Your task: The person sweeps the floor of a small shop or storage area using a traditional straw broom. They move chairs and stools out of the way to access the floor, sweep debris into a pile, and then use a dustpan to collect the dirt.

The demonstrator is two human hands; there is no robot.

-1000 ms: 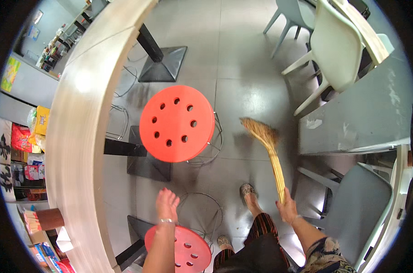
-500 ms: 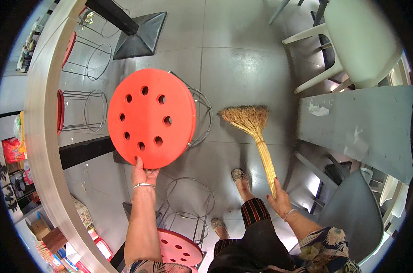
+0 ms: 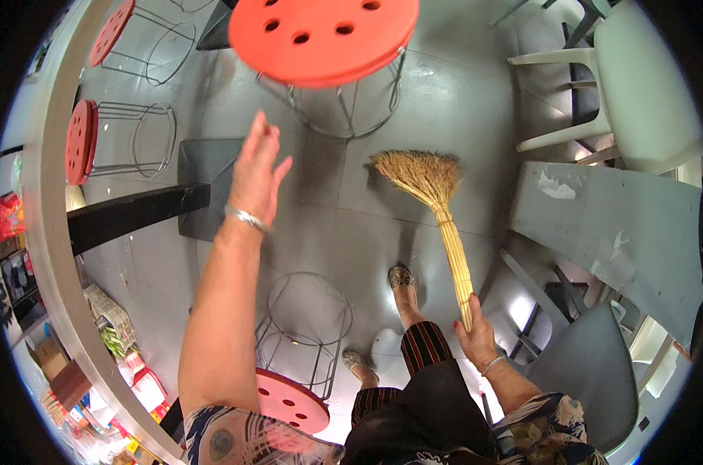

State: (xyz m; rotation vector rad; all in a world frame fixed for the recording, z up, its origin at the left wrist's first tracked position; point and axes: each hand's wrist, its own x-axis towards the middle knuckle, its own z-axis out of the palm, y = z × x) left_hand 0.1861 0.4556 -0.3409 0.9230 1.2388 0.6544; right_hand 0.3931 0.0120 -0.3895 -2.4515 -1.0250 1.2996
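Observation:
Held in my right hand is a straw broom; its bristle head points away from me over the floor tiles. My left hand reaches forward with its fingers extended and nothing in it. Just beyond those fingertips, apart from them, is a round red stool with holes in its seat and thin metal legs. The far part of that seat is cut off by the picture's upper edge. A silver bracelet is on my left wrist.
Other red stools stand at the left by a long table edge and its black leg. A red stool is near my left elbow. A grey table, a white chair and a grey chair line the right.
My left hand has let go of the red stool's seat and moved forward. The stool now stands farther ahead and to the right. The broom stays in my right hand, nearly unmoved.

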